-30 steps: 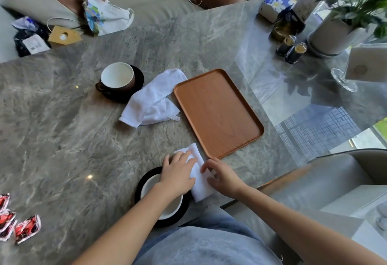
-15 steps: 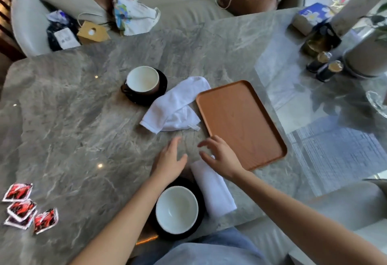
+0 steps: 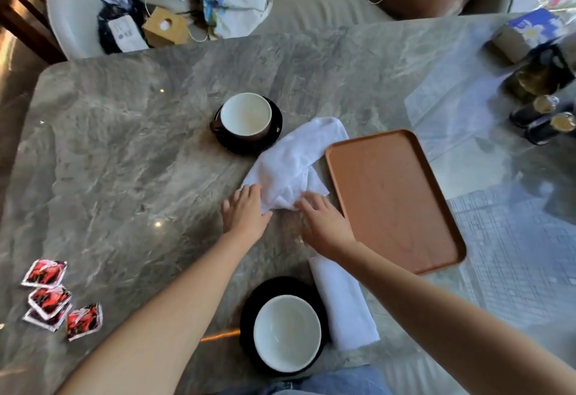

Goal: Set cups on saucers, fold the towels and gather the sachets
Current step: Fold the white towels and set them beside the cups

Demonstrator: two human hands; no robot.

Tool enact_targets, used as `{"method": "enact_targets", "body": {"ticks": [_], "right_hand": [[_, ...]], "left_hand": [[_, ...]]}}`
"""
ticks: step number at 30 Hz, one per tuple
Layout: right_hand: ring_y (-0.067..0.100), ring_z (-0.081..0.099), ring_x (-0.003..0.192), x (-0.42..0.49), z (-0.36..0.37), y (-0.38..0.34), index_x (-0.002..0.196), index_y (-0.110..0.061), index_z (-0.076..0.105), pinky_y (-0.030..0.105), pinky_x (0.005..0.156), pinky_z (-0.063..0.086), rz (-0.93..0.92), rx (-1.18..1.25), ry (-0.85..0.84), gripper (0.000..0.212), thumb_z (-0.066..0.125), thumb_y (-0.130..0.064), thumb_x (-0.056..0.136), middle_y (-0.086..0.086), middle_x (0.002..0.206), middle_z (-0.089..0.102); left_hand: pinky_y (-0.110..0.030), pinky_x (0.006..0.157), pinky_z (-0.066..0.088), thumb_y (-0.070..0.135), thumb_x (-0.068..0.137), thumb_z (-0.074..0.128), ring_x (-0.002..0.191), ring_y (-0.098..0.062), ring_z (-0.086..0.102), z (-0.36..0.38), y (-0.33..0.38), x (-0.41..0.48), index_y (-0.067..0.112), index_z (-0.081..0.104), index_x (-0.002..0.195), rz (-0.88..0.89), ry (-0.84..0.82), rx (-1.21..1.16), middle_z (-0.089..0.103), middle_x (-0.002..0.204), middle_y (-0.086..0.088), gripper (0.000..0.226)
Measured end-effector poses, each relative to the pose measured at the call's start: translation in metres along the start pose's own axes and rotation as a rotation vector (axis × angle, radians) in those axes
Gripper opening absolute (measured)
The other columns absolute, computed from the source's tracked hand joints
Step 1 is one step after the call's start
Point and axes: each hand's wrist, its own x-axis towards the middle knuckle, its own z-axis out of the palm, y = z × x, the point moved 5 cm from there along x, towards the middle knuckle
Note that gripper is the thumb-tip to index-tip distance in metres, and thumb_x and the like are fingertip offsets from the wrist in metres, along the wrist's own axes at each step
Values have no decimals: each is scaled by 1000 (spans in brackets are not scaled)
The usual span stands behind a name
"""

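Note:
A crumpled white towel [image 3: 296,157] lies mid-table between the far cup and the tray. My left hand [image 3: 244,212] rests with spread fingers on its near left corner. My right hand [image 3: 324,223] touches its near right edge, fingers curled at the cloth. A folded white towel [image 3: 346,304] lies near the front edge, partly under my right forearm. One white cup [image 3: 286,332] sits on a black saucer [image 3: 249,310] beside it. A second cup [image 3: 246,115] stands on a black saucer [image 3: 274,135] farther back. Several red sachets [image 3: 53,298] lie at the near left.
A brown wooden tray [image 3: 392,195] lies empty right of the crumpled towel. Dark bottles [image 3: 542,120], a jar and a blue box [image 3: 530,32] crowd the far right. Bags and paper sit on the sofa [image 3: 311,4] beyond the table's far edge.
Both hands left the folded towel by the near cup and reached forward to the crumpled towel. The camera tilted up and shifted, showing more of the table.

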Motion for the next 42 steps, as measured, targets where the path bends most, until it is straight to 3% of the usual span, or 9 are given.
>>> {"method": "enact_targets", "body": {"ticks": [9,13,18,25,29,32,36,39,42], "right_hand": [[22,41,114,15,-4,3,98,-22,65,29,80,41,83,-12,-46,25,61,-9,78,-1,115,50],[25,44,109,15,-7,-7,95,-19,62,34,83,40,95,-61,5,18,57,-11,80,2,112,52],[26,50,100,10,-20,-38,95,-17,56,31,77,33,-19,19,200,20,60,-11,77,2,100,60],[6,57,83,25,-42,-104,99,-21,53,19,71,45,-95,398,398,29,57,-2,77,-12,93,61],[-9,58,72,42,-55,-124,83,-21,67,4,67,41,-49,636,446,23,63,0,77,-13,78,66],[-9,61,70,47,-55,-127,73,-32,69,8,66,45,21,793,406,28,67,-5,79,-19,70,69],[3,56,66,52,-51,-127,71,-30,68,20,63,44,97,919,380,22,68,-11,81,-14,65,62],[13,59,78,59,-46,-134,78,-25,71,34,74,47,134,988,325,21,63,-7,85,-4,76,66],[10,59,78,67,-48,-149,77,-27,74,33,76,47,135,1011,326,22,61,-12,88,-8,74,67]], "left_hand": [[-45,69,47,8,79,56,82,-40,60,9,-30,-29,7,48,97,8,91,-367,63,93,-20,20],[-35,63,42,0,81,52,61,-28,55,5,-65,-54,12,30,92,-161,83,-772,50,79,-10,27],[-14,37,38,-14,80,36,38,-13,43,-33,-132,-96,21,38,73,-253,306,-1165,42,62,-12,36],[-15,45,51,-11,88,31,44,-4,56,-76,-199,-134,26,59,88,-277,255,-1376,60,89,0,46],[-13,65,54,-14,85,36,86,-3,64,-102,-218,-143,22,65,104,-111,204,-1358,67,103,6,49],[-12,79,50,-16,76,53,99,3,62,-113,-223,-150,25,60,111,121,104,-1292,70,109,14,55],[-27,94,40,-13,75,54,113,-10,52,-109,-242,-153,31,53,118,107,160,-894,55,124,6,61],[-21,89,36,-13,76,55,109,-12,52,-115,-252,-149,27,57,112,94,325,-724,57,116,2,54],[-15,80,36,-8,76,58,103,-15,50,-114,-263,-142,27,54,118,75,266,-646,49,113,3,54]]}}
